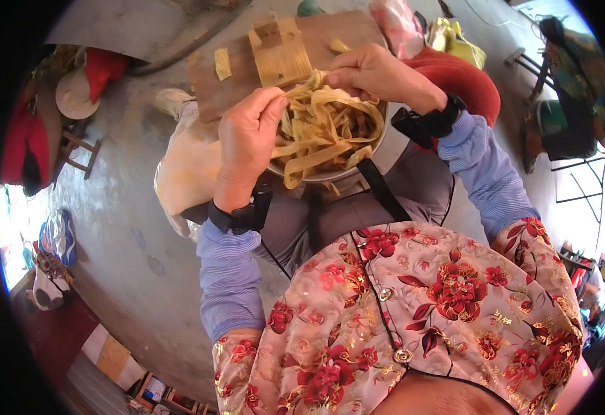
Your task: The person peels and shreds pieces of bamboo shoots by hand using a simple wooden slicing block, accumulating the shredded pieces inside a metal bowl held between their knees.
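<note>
A round metal basin (382, 144) sits at my lap, heaped with soft, pale yellow strips (330, 138); I cannot tell what they are made of. One yellow strip (307, 86) stretches above the heap between my two hands. My left hand (249, 135) pinches its near-left end, thumb against fingers. At the other end, my right hand (375, 75) grips it with curled fingers, over the basin's far rim. Beyond the basin lies a wooden board (351, 38) bearing a flat yellow sheet (285, 59) and a smaller yellow piece (223, 63).
A red round seat or cushion (465, 79) stands right of the basin, beside pink and yellow bags (454, 41). A pale plastic-covered bundle (188, 166) lies by my left knee. Another person (579, 76) is at the far right. Shoes (50, 283) are at the left.
</note>
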Available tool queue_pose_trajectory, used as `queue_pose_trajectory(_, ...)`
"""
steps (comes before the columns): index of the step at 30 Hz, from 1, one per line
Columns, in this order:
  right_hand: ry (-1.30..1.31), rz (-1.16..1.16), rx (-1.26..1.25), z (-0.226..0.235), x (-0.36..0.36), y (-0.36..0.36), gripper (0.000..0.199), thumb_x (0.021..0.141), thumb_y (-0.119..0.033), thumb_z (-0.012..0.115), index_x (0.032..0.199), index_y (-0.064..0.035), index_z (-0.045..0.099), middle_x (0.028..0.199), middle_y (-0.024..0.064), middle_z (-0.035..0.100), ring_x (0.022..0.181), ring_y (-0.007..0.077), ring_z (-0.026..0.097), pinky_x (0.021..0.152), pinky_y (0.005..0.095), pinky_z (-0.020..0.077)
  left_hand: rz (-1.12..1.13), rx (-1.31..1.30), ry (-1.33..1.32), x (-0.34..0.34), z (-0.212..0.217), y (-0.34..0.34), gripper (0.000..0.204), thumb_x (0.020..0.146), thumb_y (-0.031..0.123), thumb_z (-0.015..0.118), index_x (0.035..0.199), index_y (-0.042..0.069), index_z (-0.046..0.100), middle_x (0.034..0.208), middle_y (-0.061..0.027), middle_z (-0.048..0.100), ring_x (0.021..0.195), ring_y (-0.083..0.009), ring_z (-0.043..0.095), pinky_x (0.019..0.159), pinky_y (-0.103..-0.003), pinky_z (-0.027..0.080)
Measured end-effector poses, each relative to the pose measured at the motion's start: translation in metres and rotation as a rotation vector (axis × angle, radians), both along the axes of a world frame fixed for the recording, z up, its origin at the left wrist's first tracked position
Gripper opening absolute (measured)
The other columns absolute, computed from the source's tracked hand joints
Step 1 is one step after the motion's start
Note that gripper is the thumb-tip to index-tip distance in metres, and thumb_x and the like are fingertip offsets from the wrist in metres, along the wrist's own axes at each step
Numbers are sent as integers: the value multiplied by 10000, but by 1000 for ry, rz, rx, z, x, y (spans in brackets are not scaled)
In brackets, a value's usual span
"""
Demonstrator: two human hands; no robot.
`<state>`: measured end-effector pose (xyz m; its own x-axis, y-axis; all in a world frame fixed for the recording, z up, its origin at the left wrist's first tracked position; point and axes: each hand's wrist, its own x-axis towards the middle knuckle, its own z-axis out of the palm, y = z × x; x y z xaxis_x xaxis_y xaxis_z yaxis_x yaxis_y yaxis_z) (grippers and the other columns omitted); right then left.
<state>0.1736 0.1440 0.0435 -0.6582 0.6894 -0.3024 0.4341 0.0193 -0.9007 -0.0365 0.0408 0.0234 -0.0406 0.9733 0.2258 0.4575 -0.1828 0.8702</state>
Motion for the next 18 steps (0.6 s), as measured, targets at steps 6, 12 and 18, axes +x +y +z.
queue_pose_trajectory(6,142,-62,206,-28,-10,25,228,870,-208,630,834,16,651,539,-20,493,501,43,424,454,230,360,8,-230,-233,-33,-23,34,140,894,107,573,936,-21,611,716,27,551,662,-62,465,603,-208,397)
queue_pose_trajectory(12,64,-198,184,-49,-28,39,244,870,-209,625,786,20,633,547,7,518,492,67,431,465,254,375,100,-354,-411,-41,-51,68,92,877,93,577,907,15,616,694,36,549,631,-33,458,571,-190,380)
queue_pose_trajectory(18,-38,-154,289,-67,-25,49,251,838,-239,630,803,10,645,578,100,556,516,174,485,535,322,432,115,-286,-196,-31,-66,76,128,871,119,597,928,5,612,676,23,549,597,-49,466,526,-208,373)
